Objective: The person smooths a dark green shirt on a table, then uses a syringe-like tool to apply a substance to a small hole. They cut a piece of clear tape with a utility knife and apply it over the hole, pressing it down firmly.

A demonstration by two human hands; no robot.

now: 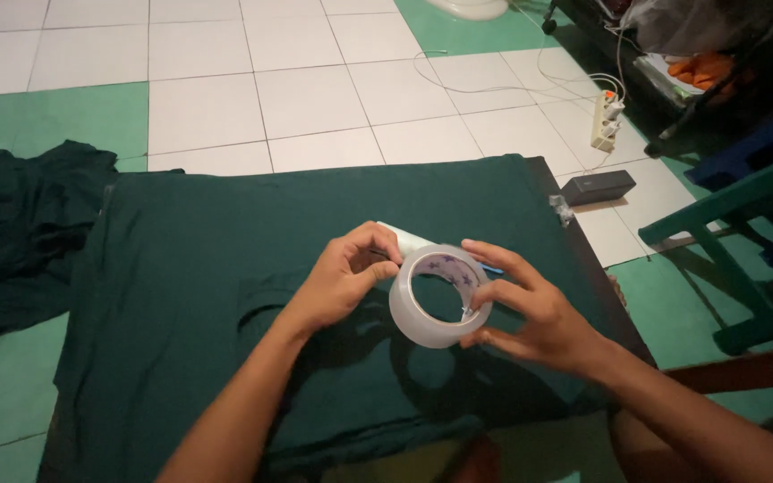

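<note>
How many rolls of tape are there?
1. The clear tape roll is held up between the left hand and the right hand, above the dark green cloth on the table. Others could be hidden under the cloth.

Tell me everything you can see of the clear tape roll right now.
The wide roll of clear glossy packing tape stands on edge above the dark green cloth, its open core facing the camera. The core's inner wall looks pale with purple marks. The left hand pinches its upper left rim; the right hand grips its right side, fingers above and thumb below.
</note>
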